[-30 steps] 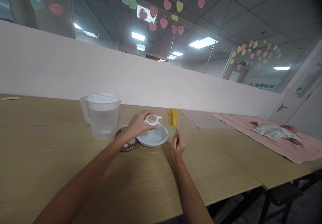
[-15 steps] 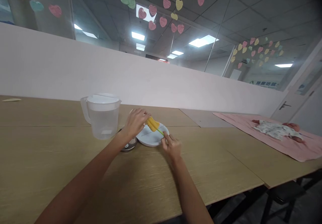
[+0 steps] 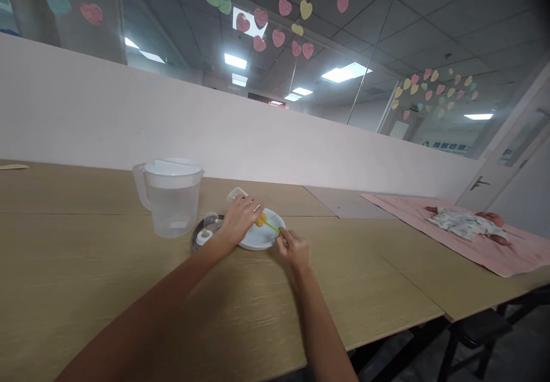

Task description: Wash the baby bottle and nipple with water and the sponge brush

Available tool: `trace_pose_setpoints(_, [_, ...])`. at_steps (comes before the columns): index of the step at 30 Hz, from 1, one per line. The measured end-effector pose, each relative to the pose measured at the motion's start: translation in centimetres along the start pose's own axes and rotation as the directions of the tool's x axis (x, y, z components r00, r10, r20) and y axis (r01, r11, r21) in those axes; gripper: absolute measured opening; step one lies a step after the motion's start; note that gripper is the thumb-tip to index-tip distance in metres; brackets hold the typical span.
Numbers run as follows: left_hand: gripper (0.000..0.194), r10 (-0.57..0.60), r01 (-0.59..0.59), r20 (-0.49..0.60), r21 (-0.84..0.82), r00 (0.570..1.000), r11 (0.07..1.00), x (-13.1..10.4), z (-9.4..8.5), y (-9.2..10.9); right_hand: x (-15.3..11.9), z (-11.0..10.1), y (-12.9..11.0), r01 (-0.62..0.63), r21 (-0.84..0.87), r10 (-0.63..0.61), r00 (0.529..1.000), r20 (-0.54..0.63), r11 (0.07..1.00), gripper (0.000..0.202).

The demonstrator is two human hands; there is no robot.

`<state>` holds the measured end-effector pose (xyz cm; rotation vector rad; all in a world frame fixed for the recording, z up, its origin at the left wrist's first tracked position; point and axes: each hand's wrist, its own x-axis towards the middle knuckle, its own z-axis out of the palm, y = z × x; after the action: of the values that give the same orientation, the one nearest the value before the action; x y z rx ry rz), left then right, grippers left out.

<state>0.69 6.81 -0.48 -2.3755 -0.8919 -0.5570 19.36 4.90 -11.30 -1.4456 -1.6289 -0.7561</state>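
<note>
My right hand (image 3: 294, 248) is closed on the thin green handle (image 3: 273, 227) of a brush with a yellow sponge head (image 3: 260, 220). My left hand (image 3: 243, 217) is wrapped over the yellow head, which shows only partly beside its fingers. Both hands are over a white plate (image 3: 258, 240) on the table. Left of the plate lies a round metal tray (image 3: 196, 237) holding a white ring-shaped piece (image 3: 204, 236) and a small clear dome. Behind my left hand is a clear container (image 3: 236, 193).
A lidded clear pitcher (image 3: 174, 204) stands left of the tray on the wooden table (image 3: 352, 279). At the right, a doll (image 3: 466, 223) lies on a pink cloth (image 3: 494, 259). A black stool (image 3: 476, 330) stands below the table's edge. A white wall runs behind.
My left hand has moved right and down over the yellow sponge head, covering more of it. The metal tray and clear container now show more. The view has shifted slightly.
</note>
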Motion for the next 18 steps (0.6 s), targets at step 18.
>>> trace_pose_setpoints(18, [0.069, -0.468, 0.411, 0.156, -0.754, 0.87, 0.513, 0.3, -3.5, -0.5, -1.0, 1.3, 4.0, -0.654, -0.218, 0.684, 0.722, 0.107, 0.724, 0.036])
